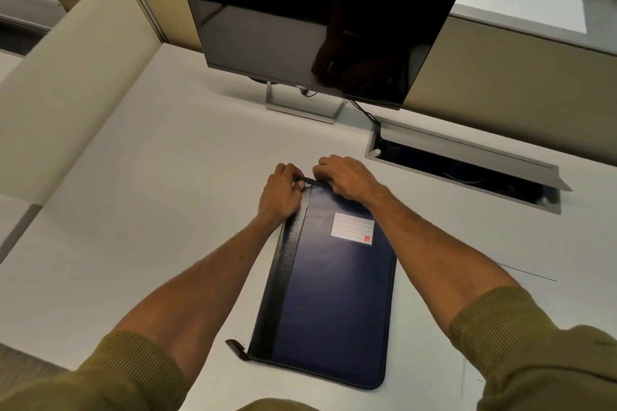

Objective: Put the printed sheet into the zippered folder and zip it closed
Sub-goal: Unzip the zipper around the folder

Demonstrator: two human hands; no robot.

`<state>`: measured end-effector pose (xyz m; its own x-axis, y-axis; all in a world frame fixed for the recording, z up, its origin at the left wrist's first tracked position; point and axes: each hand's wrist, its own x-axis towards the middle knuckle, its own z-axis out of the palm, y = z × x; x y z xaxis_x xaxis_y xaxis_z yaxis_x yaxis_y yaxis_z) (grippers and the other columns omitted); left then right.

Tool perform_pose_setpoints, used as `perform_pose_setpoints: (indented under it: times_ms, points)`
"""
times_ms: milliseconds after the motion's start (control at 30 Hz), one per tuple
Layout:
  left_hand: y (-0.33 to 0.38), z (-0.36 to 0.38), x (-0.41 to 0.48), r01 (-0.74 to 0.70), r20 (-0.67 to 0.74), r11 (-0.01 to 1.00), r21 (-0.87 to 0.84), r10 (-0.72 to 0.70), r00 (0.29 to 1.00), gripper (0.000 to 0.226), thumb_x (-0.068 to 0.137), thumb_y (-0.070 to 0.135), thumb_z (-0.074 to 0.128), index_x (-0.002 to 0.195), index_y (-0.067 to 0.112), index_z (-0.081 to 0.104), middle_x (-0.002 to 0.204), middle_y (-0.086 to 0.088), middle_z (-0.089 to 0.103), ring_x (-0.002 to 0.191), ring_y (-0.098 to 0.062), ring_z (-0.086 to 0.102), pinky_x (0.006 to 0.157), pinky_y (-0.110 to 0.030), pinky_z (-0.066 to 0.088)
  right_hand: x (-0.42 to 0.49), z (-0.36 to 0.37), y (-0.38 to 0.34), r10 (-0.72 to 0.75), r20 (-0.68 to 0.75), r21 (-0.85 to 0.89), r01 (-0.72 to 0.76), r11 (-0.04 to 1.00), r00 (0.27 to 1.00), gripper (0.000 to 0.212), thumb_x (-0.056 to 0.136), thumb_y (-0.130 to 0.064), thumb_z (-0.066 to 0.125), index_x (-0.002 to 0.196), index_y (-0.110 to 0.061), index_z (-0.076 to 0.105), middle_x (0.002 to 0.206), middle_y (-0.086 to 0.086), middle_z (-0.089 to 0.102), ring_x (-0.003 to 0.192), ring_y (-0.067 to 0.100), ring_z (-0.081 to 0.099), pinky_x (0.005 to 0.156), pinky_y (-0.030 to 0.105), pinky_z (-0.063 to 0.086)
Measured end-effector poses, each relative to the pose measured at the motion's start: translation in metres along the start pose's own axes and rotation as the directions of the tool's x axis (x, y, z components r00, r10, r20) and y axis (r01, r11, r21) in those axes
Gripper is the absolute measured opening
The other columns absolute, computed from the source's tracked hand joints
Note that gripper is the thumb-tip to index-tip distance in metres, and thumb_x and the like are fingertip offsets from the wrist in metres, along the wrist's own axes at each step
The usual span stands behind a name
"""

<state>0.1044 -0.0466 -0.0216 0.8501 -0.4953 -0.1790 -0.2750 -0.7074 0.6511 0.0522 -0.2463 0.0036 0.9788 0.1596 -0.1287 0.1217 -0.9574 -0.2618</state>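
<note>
Two hands meet at the far left corner of the folder [329,304], which lies flat on the white worktop [167,210] between our forearms. Our left hand [280,195] has its fingers [295,177] curled tight around a thin black strip at that corner, probably the zip pull [309,181]. Our right hand [347,178] has its fingers bent down onto the folder's far edge, just right of the strip; whether they pinch anything we cannot tell. A white label [352,229] sits just nearer than the right fingers. Beyond both hands stands a dark monitor [317,17].
</note>
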Motion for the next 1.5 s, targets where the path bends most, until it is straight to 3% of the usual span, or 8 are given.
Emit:
perform_pose_setpoints:
  times_ms: [200,400,667,800,1000,1267,1367,1500]
  points:
    - [0.010,0.002,-0.006,0.044,0.021,0.995,-0.085,-0.042,0.999,0.016,0.101,0.018,0.061,0.117,0.018,0.059,0.122,-0.004,0.057,0.101,-0.028,0.067,0.090,-0.041,0.049,-0.004,0.001,-0.004,0.122,0.037,0.189,-0.127,0.974,0.992,0.011,0.101,-0.020,0.061,0.099,-0.030,0.066,0.103,-0.008,0.069,0.093,0.018,0.062,0.077,0.039,0.054]
    - [0.004,-0.004,-0.007,0.052,0.049,0.985,-0.165,-0.044,0.998,0.019,0.096,0.018,0.067,0.114,0.016,0.064,0.118,-0.008,0.062,0.101,-0.029,0.068,0.095,-0.050,0.055,0.010,-0.004,-0.007,0.191,0.162,0.480,-0.246,0.842,0.968,0.019,0.095,-0.008,0.069,0.098,-0.024,0.078,0.103,-0.006,0.075,0.098,0.016,0.066,0.089,0.035,0.053]
    - [0.003,0.001,-0.009,0.059,0.035,0.978,-0.203,-0.052,0.998,0.015,0.097,0.012,0.066,0.112,0.011,0.065,0.118,-0.009,0.060,0.103,-0.025,0.063,0.095,-0.041,0.052,0.006,-0.014,0.008,0.072,0.260,0.377,-0.170,0.910,0.963,0.014,0.096,-0.009,0.068,0.097,-0.023,0.072,0.101,-0.006,0.068,0.091,0.009,0.061,0.078,0.027,0.046]
    - [0.000,0.003,-0.010,0.065,0.027,0.978,-0.196,-0.061,0.998,0.013,0.098,0.011,0.066,0.111,0.012,0.064,0.116,-0.008,0.060,0.103,-0.026,0.063,0.096,-0.045,0.053,-0.015,-0.016,0.026,0.077,0.275,0.315,-0.166,0.935,0.958,0.014,0.098,-0.011,0.067,0.097,-0.024,0.070,0.106,-0.007,0.066,0.096,0.014,0.061,0.083,0.031,0.050]
    - [0.001,0.002,-0.009,0.100,0.014,0.990,-0.095,-0.099,0.995,0.014,0.098,0.019,0.066,0.113,0.016,0.066,0.120,-0.007,0.064,0.112,-0.030,0.063,0.102,-0.051,0.048,-0.060,-0.019,0.048,0.134,0.223,0.251,-0.190,0.949,0.965,0.015,0.100,-0.010,0.065,0.097,-0.023,0.071,0.105,-0.006,0.065,0.096,0.014,0.059,0.081,0.027,0.045]
    - [-0.006,0.000,-0.010,0.148,-0.013,0.988,-0.035,-0.148,0.989,0.012,0.098,0.024,0.064,0.110,0.024,0.065,0.122,-0.004,0.065,0.117,-0.030,0.061,0.103,-0.054,0.046,-0.147,-0.013,0.086,0.345,0.107,0.263,-0.361,0.895,0.932,0.011,0.099,-0.005,0.066,0.098,-0.014,0.073,0.104,0.005,0.071,0.093,0.024,0.062,0.079,0.033,0.051]
    - [-0.002,0.001,-0.007,0.179,-0.007,0.984,-0.016,-0.179,0.984,0.015,0.097,0.027,0.063,0.111,0.025,0.068,0.123,-0.003,0.067,0.119,-0.030,0.061,0.103,-0.053,0.044,-0.174,0.002,0.079,0.451,-0.006,0.329,-0.424,0.844,0.893,0.009,0.099,-0.010,0.066,0.098,-0.017,0.072,0.102,0.002,0.073,0.089,0.021,0.063,0.077,0.034,0.052]
    - [0.017,0.007,-0.011,0.219,-0.032,0.974,0.059,-0.217,0.976,0.026,0.097,0.015,0.056,0.121,0.017,0.065,0.129,-0.011,0.062,0.124,-0.036,0.054,0.104,-0.052,0.038,-0.186,0.028,0.055,0.619,-0.154,0.397,-0.525,0.753,0.770,0.006,0.100,-0.014,0.066,0.100,-0.018,0.071,0.103,-0.001,0.072,0.087,0.019,0.065,0.075,0.032,0.053]
